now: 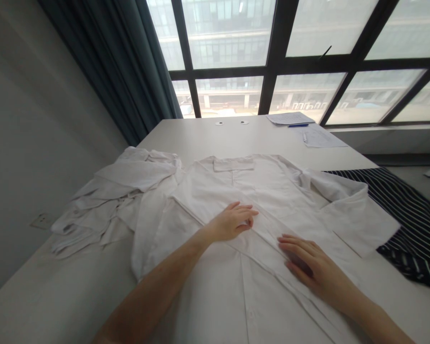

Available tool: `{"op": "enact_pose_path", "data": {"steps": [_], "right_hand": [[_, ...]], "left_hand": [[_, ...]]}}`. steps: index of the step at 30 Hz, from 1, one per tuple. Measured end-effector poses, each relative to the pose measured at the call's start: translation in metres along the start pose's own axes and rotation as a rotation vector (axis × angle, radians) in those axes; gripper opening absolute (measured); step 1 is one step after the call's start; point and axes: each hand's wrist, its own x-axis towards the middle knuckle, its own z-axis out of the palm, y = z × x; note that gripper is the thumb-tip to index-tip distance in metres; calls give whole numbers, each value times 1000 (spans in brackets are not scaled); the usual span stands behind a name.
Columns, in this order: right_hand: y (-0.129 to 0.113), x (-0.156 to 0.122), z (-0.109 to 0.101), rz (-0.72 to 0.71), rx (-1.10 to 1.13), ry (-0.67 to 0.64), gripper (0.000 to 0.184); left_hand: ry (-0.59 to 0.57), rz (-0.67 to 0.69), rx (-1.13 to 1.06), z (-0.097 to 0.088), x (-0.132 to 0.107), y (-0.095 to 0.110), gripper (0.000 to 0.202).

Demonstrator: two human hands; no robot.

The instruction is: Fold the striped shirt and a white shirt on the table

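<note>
In the head view, a white shirt [272, 196] lies spread on the counter [193, 136], its collar towards the window, with a heap of white cloth [125, 174] just beside it and a striped cloth [412, 210] under its outflung sleeve [361, 220]. The left hand [231, 222] rests on the shirt front, fingers loosely bent; the right hand [310, 260] lies nearby, thumb apart from its fingers. Neither visibly grips cloth. The step in hand appears to be smoothing a diagonal fold [261, 248] across the front; the next move probably calls for light, flat pressure that avoids dragging the layers beneath. The papers [290, 118] carry print too small to read, and no brand or label is legible.
</note>
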Motion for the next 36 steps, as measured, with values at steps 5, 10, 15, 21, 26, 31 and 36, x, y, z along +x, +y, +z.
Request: {"op": "enact_pose_path", "data": {"steps": [5,10,15,21,26,31,36], "right_hand": [[1,-1,2,9,45,62,25],[0,0,1,28,70,61,20],[-2,1,0,46,62,35,18],[-11,0,-11,29,3,-70,24],[-16,18,-11,-51,-67,-55,18],[-22,57,-1,-25,-148,-37,5],[-20,74,10,-36,-218,-33,9]], "left_hand": [[66,154,120,4,2,3,19],[8,91,97,0,0,4,17],[-2,37,12,-2,-1,0,14],[-3,59,73,3,2,2,10],[-13,111,256,3,6,9,8],[24,-15,424,0,-2,30,17],[61,-83,516,13,-30,46,8]]}}
